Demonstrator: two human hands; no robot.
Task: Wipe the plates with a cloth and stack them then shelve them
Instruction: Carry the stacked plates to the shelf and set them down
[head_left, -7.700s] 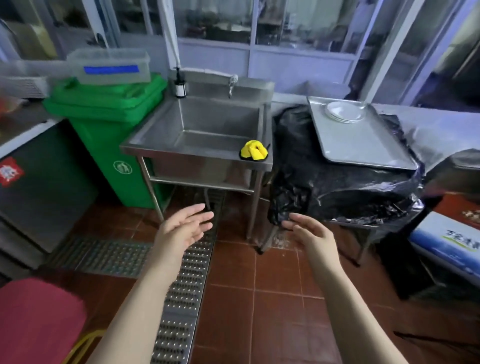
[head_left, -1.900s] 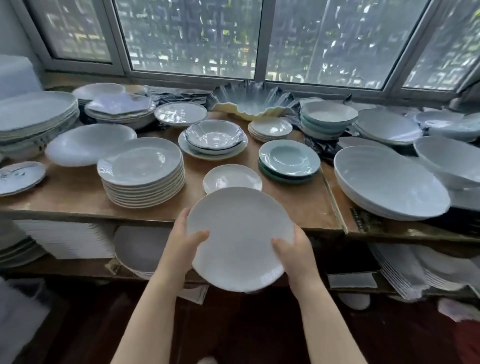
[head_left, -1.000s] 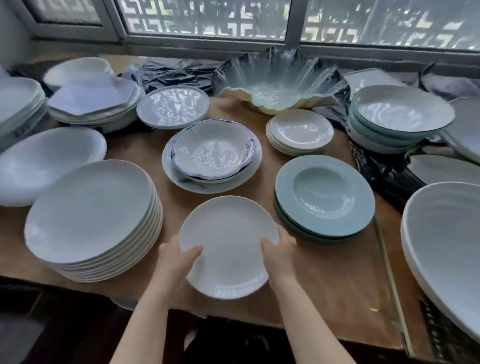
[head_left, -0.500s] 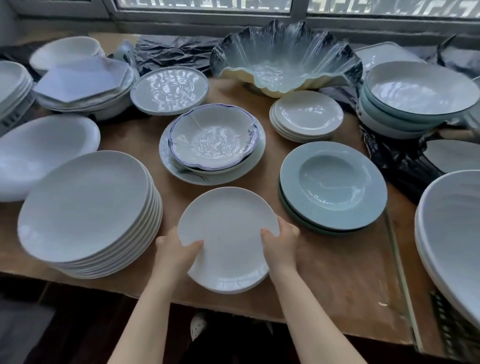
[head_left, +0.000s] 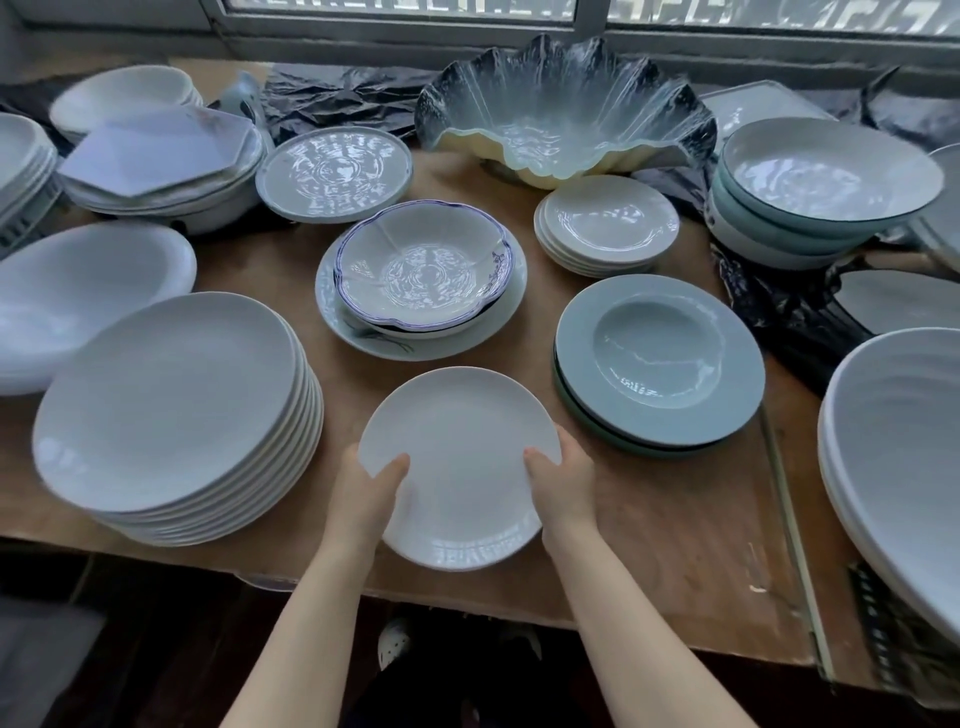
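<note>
With my left hand (head_left: 363, 488) and right hand (head_left: 563, 480) each pinching the plate (head_left: 460, 467) by its rim, thumbs on top, low over the shelf (head_left: 675, 530) edge, I should lower it flat and release both sides together.

No readable text, label, brand, number or sign appears anywhere in this view. The plates and bowls on the wooden shelf (head_left: 649, 530) carry only glaze and reflections. The blue-rimmed bowl (head_left: 423, 267) has a small dark mark on its right rim that may be painted decoration, too small to tell whether it holds any characters.
</note>
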